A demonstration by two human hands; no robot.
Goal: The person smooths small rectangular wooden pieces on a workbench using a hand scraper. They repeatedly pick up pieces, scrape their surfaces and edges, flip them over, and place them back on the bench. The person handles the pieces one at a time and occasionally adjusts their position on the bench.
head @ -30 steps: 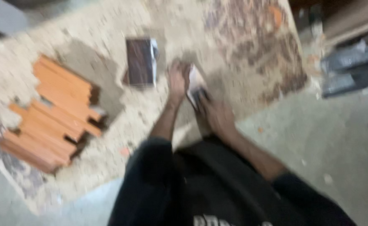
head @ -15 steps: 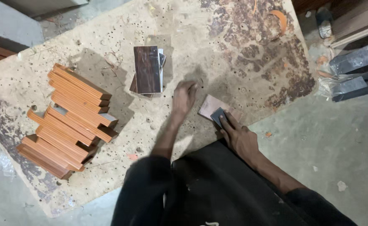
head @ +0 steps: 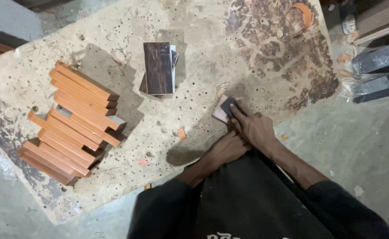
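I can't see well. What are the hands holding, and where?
The right hand presses a small dark block on a pale piece. The left hand seems empty.

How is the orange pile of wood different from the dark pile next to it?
The orange wood strips are long, narrow and many, heaped crisscross in a big stack; the dark panels are few, wide, flat and stacked almost neatly. The orange pile lies at the workbench's left side, far from the hands; the dark pile sits nearer the middle. Both rest on the same stained bench, untouched.
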